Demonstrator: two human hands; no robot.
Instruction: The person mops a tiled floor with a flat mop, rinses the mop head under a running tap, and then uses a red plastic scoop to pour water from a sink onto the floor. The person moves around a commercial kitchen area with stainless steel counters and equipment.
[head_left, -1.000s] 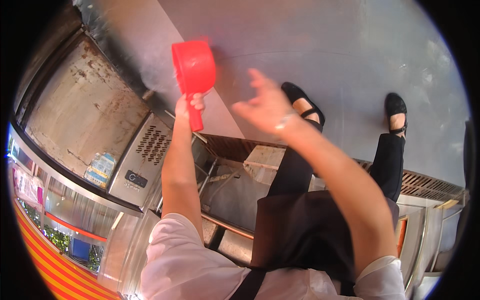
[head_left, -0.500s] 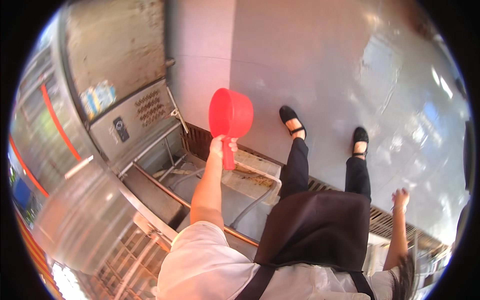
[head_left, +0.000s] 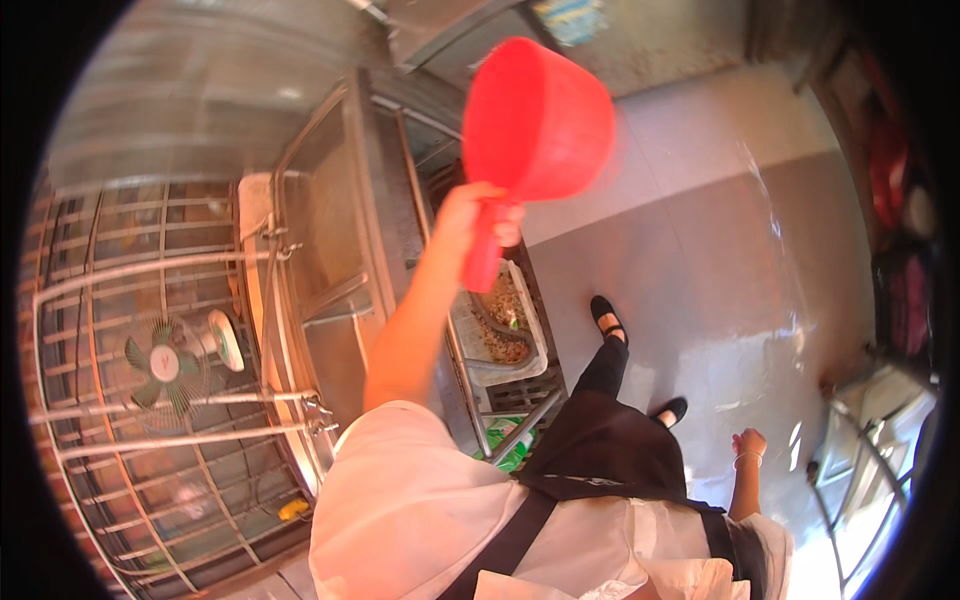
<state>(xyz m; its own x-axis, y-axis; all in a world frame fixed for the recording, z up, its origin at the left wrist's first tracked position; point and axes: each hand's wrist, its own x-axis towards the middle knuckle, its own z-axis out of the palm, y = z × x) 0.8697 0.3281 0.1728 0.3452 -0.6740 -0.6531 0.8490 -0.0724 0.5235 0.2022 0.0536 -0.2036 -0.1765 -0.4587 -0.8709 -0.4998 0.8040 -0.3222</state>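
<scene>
A red plastic water dipper (head_left: 560, 125) is raised in front of me, its round bowl tilted so that the mouth faces left. My left hand (head_left: 470, 222) is closed round its handle, the arm stretched forward. Whether the bowl holds anything cannot be seen. Well apart from it, my right hand (head_left: 748, 443) hangs low at my right side over the floor. Its fingers look loosely curled, with nothing visible in them, and a thin band circles the wrist.
Left of me stand a metal sink counter (head_left: 385, 200) and a barred window with a fan (head_left: 165, 362). Below the left arm sits a white tray (head_left: 540, 345) of scraps, near a green bag (head_left: 510, 440). A metal-legged stand (head_left: 850, 430) is at right.
My body has turned left and stepped along, bringing the barred window, fan and scrap tray into view. The dipper has risen closer, still in my left hand. My right hand stays low.
</scene>
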